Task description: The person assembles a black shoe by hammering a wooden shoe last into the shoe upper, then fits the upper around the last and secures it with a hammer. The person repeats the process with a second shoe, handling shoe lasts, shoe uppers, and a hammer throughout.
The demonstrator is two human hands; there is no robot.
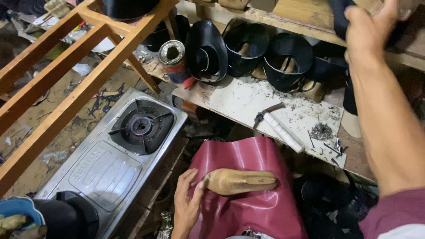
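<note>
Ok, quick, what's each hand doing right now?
Left hand: closed on the heel end of the wooden shoe last, which lies on the maroon sheet.
Right hand: raised at the shelf, gripping a dark piece.

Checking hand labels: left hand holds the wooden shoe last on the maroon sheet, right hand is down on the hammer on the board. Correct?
Not quite. The left hand does hold the wooden shoe last on the maroon sheet, but the right hand is raised at the upper shelf, gripping a dark piece. The hammer lies untouched on the board. The head view shows it.
</note>
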